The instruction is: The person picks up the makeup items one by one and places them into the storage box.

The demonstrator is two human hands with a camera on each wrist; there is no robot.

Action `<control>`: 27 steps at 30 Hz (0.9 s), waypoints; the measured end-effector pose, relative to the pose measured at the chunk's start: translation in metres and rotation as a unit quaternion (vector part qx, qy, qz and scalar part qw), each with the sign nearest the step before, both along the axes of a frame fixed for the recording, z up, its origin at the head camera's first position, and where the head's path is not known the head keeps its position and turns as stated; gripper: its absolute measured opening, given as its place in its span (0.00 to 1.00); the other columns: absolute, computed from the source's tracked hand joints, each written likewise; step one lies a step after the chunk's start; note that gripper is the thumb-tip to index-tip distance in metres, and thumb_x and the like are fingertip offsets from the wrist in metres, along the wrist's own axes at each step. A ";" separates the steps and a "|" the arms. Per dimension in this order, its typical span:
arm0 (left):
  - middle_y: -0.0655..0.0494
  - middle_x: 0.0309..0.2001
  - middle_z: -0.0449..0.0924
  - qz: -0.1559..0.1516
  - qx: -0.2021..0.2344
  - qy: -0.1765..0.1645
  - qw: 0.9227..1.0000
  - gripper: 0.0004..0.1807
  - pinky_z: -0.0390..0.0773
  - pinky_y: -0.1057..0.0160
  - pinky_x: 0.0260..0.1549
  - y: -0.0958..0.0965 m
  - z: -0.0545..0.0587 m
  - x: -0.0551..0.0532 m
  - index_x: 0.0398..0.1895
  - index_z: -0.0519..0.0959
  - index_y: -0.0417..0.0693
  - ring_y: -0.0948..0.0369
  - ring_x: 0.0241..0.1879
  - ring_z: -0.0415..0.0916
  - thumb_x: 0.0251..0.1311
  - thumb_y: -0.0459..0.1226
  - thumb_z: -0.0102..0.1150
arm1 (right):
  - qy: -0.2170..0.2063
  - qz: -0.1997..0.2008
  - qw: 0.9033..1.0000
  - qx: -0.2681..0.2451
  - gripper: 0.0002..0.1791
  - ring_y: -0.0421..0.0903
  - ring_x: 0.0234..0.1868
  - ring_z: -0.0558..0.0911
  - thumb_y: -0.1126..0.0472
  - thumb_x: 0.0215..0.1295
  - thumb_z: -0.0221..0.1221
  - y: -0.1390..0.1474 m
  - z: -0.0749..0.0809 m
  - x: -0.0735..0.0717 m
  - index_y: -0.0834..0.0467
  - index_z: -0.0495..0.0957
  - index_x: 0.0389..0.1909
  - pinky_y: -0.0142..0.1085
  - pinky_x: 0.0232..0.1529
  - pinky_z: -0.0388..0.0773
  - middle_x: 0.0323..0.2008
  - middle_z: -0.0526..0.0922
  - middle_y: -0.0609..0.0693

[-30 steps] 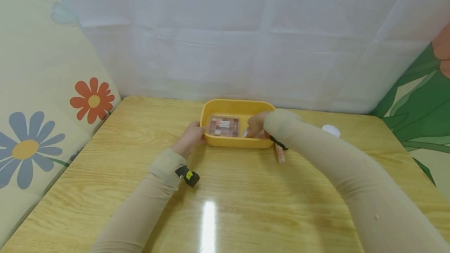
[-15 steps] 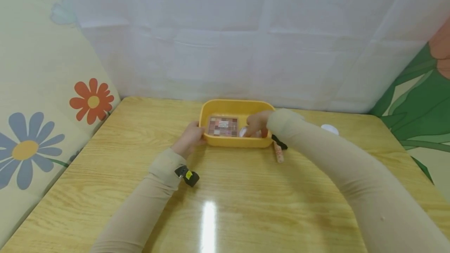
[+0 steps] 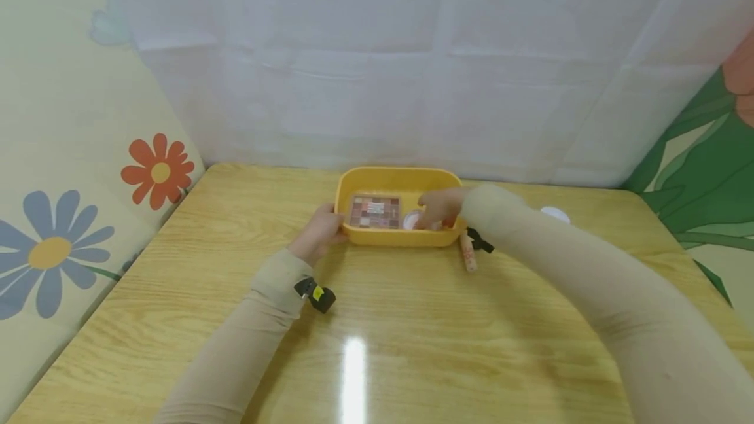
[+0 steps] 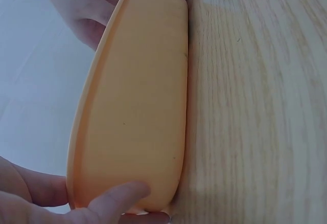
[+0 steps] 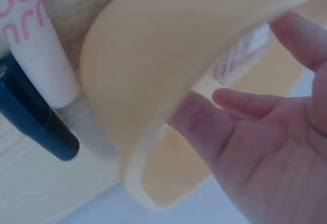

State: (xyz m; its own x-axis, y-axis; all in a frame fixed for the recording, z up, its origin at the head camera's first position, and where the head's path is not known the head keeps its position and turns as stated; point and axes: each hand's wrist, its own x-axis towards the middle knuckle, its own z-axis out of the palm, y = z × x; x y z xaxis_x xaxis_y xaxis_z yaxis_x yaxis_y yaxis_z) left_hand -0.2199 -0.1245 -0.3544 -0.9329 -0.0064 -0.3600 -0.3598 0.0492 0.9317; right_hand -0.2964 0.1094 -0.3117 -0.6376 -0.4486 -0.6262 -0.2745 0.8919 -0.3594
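Observation:
A shallow yellow plastic basket [image 3: 400, 238] stands at the far side of the table. My left hand [image 3: 320, 234] grips its left end, with the thumb [image 4: 122, 196] against the outer wall in the left wrist view. Inside the basket, an eyeshadow palette [image 3: 375, 212] lies flat on the left. To its right is a small round white-rimmed item [image 3: 410, 219]. My right hand [image 3: 438, 207] reaches over the right end, fingers spread and pointing down close to that item. In the right wrist view, the rim hides the fingertips of the right hand [image 5: 271, 152].
By the basket's front right corner lies a pale tube with pink lettering [image 5: 46, 45], and beside it a dark, lipstick-like tube [image 5: 38, 106]. Further right on the wooden table [image 3: 400, 319] is a white disc [image 3: 556, 214]. A white cloth [image 3: 330, 84] hangs behind.
My right hand has let go of the round white-rimmed item, which now lies in the basket, and has drawn slightly to the right. The left hand keeps its grip on the basket.

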 end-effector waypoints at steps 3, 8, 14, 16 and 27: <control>0.35 0.63 0.65 0.001 0.000 -0.002 1.000 0.25 0.72 0.54 0.60 0.000 0.000 0.001 0.71 0.53 0.30 0.48 0.56 0.69 0.74 0.29 0.33 | 0.014 0.013 1.000 -0.009 0.41 0.61 0.55 0.75 0.51 0.71 0.55 0.005 0.004 0.001 0.70 0.50 0.72 0.45 0.51 0.79 0.68 0.60 0.68; 0.34 0.63 0.65 -0.002 -0.003 0.002 1.000 0.25 0.71 0.54 0.60 -0.001 -0.001 0.000 0.71 0.53 0.29 0.49 0.55 0.69 0.74 0.29 0.33 | 0.034 0.033 0.998 -0.040 0.37 0.65 0.59 0.72 0.53 0.72 0.54 0.014 0.013 0.007 0.71 0.52 0.71 0.49 0.53 0.78 0.66 0.62 0.72; 0.33 0.61 0.67 -0.008 -0.001 0.008 1.000 0.24 0.72 0.53 0.59 -0.001 -0.003 -0.001 0.71 0.55 0.29 0.51 0.51 0.70 0.73 0.28 0.34 | 0.071 0.037 0.993 -0.084 0.35 0.66 0.64 0.66 0.54 0.73 0.53 0.028 0.020 0.017 0.71 0.55 0.70 0.55 0.60 0.70 0.65 0.63 0.72; 0.33 0.60 0.67 -0.009 0.000 0.008 1.000 0.24 0.73 0.53 0.58 0.000 -0.003 -0.001 0.70 0.55 0.28 0.52 0.49 0.71 0.73 0.28 0.34 | 0.085 0.030 0.991 -0.096 0.35 0.66 0.64 0.66 0.54 0.73 0.53 0.034 0.021 0.020 0.70 0.55 0.71 0.56 0.62 0.68 0.64 0.64 0.71; 0.33 0.62 0.66 -0.002 0.005 0.005 1.000 0.25 0.72 0.52 0.59 0.000 0.002 0.001 0.71 0.54 0.28 0.50 0.53 0.70 0.73 0.28 0.34 | 0.152 -0.013 0.976 -0.157 0.31 0.66 0.61 0.69 0.58 0.71 0.55 0.052 0.026 0.029 0.71 0.61 0.68 0.58 0.59 0.70 0.59 0.71 0.71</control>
State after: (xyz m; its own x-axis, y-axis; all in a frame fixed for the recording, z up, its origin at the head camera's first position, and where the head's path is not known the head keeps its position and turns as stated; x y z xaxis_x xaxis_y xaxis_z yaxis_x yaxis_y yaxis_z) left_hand -0.2186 -0.1247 -0.3526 -0.9369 0.0008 -0.3497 -0.3494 0.0422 0.9360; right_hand -0.2672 0.1613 -0.2859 -0.7858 -0.5697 -0.2408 -0.3904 0.7588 -0.5213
